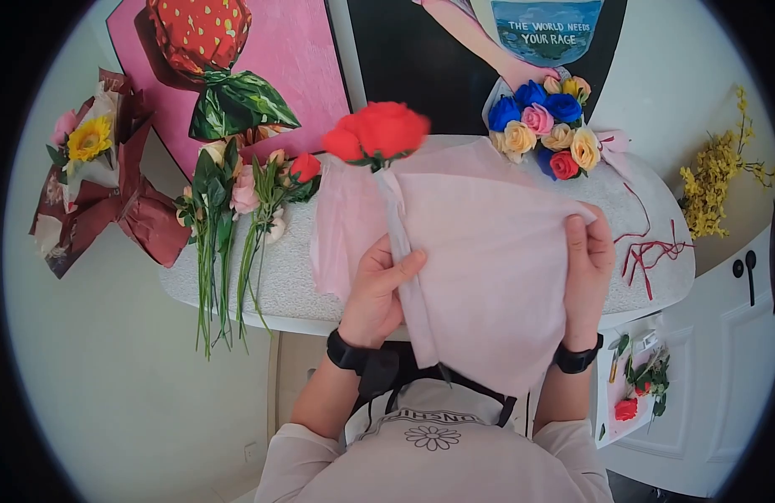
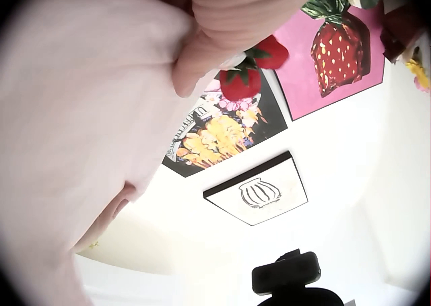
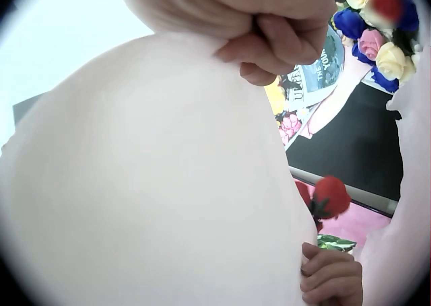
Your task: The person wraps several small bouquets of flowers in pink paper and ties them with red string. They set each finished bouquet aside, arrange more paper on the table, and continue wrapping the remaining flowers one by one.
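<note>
In the head view my left hand (image 1: 378, 281) grips the stems of red roses (image 1: 377, 132) through a folded edge of pale pink wrapping paper (image 1: 488, 251). The blooms stand out above the paper's top left corner. My right hand (image 1: 590, 268) pinches the upper right edge of the same sheet, thumb in front. Between both hands the sheet is spread wide and covers most of the stems. Seen from the left wrist, the thumb (image 2: 195, 62) presses on the paper close below the blooms. The right wrist view has curled fingers (image 3: 269, 47) at the sheet's edge.
Behind the hands, another pink sheet (image 1: 341, 210) lies on the white table (image 1: 291, 289). Loose flowers (image 1: 228, 226) lie to the left, beside a maroon-wrapped bouquet (image 1: 111, 184). A multicoloured rose bouquet (image 1: 547, 126) and dark red ribbon (image 1: 653, 251) are at the right. Paintings (image 1: 320, 75) stand behind.
</note>
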The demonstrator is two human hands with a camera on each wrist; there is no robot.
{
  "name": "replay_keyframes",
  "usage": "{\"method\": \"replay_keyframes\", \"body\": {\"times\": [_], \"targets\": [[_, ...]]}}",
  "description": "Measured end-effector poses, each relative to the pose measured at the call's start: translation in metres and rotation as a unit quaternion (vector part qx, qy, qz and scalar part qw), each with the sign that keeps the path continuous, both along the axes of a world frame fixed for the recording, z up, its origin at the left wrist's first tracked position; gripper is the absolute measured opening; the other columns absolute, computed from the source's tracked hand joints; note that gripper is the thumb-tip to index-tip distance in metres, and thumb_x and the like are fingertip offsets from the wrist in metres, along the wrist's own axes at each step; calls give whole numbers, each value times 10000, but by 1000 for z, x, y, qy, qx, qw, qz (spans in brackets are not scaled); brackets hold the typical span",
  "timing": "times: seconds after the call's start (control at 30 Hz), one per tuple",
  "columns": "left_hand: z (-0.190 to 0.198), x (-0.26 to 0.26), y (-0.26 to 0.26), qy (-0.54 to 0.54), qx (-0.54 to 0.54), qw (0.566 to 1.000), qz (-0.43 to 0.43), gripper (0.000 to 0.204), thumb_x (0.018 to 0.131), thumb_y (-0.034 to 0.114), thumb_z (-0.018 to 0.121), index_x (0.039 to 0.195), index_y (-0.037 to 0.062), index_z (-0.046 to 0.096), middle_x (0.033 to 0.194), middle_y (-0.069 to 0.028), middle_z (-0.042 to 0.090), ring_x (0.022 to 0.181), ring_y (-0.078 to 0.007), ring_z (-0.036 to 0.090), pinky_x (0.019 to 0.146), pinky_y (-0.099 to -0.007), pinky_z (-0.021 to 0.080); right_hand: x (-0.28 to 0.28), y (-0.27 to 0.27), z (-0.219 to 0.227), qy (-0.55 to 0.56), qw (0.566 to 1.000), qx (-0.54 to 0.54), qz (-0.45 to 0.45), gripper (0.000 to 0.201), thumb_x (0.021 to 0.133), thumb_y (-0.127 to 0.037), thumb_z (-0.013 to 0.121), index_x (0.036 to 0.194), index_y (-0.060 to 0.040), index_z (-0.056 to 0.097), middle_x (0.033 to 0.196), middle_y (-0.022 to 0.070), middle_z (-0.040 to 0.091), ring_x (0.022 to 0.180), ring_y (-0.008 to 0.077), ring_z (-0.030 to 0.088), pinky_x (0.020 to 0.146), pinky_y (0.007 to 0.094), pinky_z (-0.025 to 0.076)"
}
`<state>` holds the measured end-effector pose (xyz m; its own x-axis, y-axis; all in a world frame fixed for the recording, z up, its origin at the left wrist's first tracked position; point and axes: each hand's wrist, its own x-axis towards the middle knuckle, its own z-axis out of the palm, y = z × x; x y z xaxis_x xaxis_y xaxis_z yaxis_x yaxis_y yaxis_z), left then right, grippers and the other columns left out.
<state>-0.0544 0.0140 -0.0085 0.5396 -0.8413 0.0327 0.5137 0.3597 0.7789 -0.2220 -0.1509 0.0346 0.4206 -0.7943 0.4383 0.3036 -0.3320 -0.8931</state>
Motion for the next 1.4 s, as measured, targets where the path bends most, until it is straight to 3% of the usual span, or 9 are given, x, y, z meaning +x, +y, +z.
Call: {"method": "replay_keyframes", "body": {"times": [0.33,0.53,0.63,0.87,1.1,1.13,1.23,1.27,1.4], "targets": [[-5,7,3,63,-29,998,-5,393,912,43,551,1296,-20,496,1171,-102,644,1056,-161,624,920,-308,494,-15,-12,0,-16,999,-13,-35,204,1010,-172,545,1105,-4,610,957,-12,633,867,36,525,805,192,415],[5,3,6,-20,44,999,23,397,868,9,566,1262,-16,521,1140,-89,650,967,-146,644,897,-301,504,-13,-12,2,0,999,-31,-29,210,1012,-173,541,1114,-1,605,963,-14,631,874,35,527,811,189,415],[-3,10,10,-33,-17,999,26,396,867,5,557,1262,-15,530,1163,-88,639,998,-142,628,903,-293,491,-10,-14,5,0,999,-24,-22,203,1012,-165,538,1112,-2,605,968,-16,631,876,35,529,814,192,418],[15,23,35,-134,59,984,98,389,896,-2,513,1284,-26,501,1145,-31,597,1029,-93,538,933,-253,415,15,-30,9,-11,999,-6,34,177,1011,-156,534,1081,-10,605,981,-13,637,889,30,533,826,196,423],[28,59,63,-299,119,929,185,437,894,18,524,1328,-7,481,1201,-42,586,1067,-123,543,961,-262,406,45,-25,5,-23,997,12,73,183,1009,-160,534,1105,-14,587,1007,0,635,916,38,537,836,204,429],[29,69,67,-349,140,905,197,436,904,45,516,1335,-6,469,1178,-22,585,992,-89,547,876,-239,443,48,-27,3,-13,997,8,75,184,1010,-159,530,1106,-12,585,1005,3,635,917,43,540,838,206,430],[57,78,77,-334,241,888,204,410,924,81,503,1325,7,461,1137,2,586,878,-44,533,734,-196,459,57,-32,-4,3,997,14,72,185,1013,-156,520,1104,-6,580,998,12,636,913,57,546,839,214,436],[52,90,79,-328,226,892,216,319,944,114,488,1254,35,475,1020,9,583,744,-32,516,569,-176,430,60,-32,-5,-4,997,27,68,184,1013,-155,518,1099,-5,580,994,14,636,908,61,548,836,218,439],[58,133,99,-314,216,897,223,173,964,139,479,1117,58,477,841,-12,525,579,-77,493,439,-224,385,66,-69,-38,36,997,-24,59,195,999,-136,521,1131,2,563,984,46,639,883,82,568,807,236,460]]}}
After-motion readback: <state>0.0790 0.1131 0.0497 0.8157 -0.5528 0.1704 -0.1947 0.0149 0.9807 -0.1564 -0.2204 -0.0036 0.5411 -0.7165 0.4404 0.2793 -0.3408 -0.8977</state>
